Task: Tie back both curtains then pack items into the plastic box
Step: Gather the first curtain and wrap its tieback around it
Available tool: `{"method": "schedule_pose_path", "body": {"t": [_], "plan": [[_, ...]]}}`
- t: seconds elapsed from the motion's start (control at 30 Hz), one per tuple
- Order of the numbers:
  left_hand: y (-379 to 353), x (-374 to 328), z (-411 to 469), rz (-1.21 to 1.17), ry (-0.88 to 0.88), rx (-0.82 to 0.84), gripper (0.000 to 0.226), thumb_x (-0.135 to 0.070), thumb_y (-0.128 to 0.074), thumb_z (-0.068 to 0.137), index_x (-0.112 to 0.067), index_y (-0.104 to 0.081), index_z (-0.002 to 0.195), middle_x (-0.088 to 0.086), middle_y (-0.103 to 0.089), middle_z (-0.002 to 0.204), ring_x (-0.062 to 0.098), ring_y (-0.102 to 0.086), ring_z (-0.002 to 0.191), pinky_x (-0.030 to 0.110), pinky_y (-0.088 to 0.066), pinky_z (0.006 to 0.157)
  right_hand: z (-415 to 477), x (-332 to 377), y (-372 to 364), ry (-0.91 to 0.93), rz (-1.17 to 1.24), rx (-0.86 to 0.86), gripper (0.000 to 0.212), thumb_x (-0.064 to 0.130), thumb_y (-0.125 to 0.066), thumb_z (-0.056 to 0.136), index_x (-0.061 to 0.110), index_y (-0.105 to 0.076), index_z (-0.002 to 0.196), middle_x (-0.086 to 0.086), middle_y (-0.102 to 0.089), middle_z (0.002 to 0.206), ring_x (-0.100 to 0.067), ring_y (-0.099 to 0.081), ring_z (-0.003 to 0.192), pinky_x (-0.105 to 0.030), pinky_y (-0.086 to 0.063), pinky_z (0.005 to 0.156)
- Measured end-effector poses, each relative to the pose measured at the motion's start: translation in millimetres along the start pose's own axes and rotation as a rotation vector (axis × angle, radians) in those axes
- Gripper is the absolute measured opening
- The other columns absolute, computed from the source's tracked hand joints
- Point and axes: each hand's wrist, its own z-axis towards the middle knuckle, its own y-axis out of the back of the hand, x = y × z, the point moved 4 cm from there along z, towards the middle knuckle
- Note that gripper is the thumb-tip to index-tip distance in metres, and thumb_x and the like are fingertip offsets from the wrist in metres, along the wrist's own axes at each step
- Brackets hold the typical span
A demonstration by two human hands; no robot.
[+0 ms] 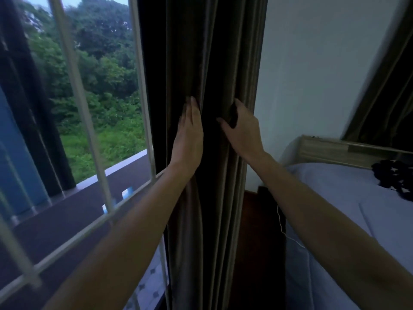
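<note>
While both bare forearms are stretched forward from the near edge, a dark gathered curtain (207, 86) is held at mid height in the centre. The left hand (188, 135) is laid flat against the folds with fingers straight and together, seemingly to bunch them. The right hand (240, 128) is curled around the curtain's right edge, fingers hooked into the cloth. No tie-back is seen. To the right a bed (330, 198) is set beside a white wall (312, 63); to the left, white window bars (78, 90), with trees (100, 63) farther off.
</note>
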Motion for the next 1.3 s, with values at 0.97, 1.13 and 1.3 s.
{"method": "schedule_pose_path", "body": {"t": [0.97, 1.13, 1.3], "plan": [[-67, 33, -77, 0.010, -0.079, 0.147, 0.086, 0.011, -0.035, 0.081, -0.010, 0.019, 0.146, 0.005, 0.019, 0.156, 0.022, 0.009, 0.147, 0.043, -0.026, 0.117, -206, -68, -88, -0.062, -0.531, 0.650, 0.088, 0.009, -0.047, 0.093, 0.030, 0.014, 0.152, -0.012, -0.052, 0.114, -0.032, -0.062, 0.068, -0.039, -0.053, 0.058], [-72, 32, -76, -0.051, -0.065, 0.160, 0.095, 0.022, -0.037, 0.078, -0.014, 0.019, 0.146, 0.001, 0.022, 0.155, 0.019, 0.012, 0.146, 0.042, -0.023, 0.118, -229, -79, -95, -0.075, -0.514, 0.793, 0.085, 0.014, -0.044, 0.094, 0.031, 0.017, 0.151, -0.008, -0.066, 0.095, -0.031, -0.066, 0.074, -0.043, -0.056, 0.065], [-79, 23, -76, -0.290, -0.017, 0.154, 0.066, -0.012, -0.032, 0.100, -0.017, 0.011, 0.149, -0.003, 0.012, 0.159, 0.013, 0.009, 0.147, 0.047, -0.013, 0.120, -234, -68, -101, -0.070, -0.580, 0.796, 0.077, 0.018, -0.042, 0.097, 0.021, 0.011, 0.153, -0.009, -0.065, 0.101, -0.028, -0.066, 0.078, -0.037, -0.053, 0.064]]}}
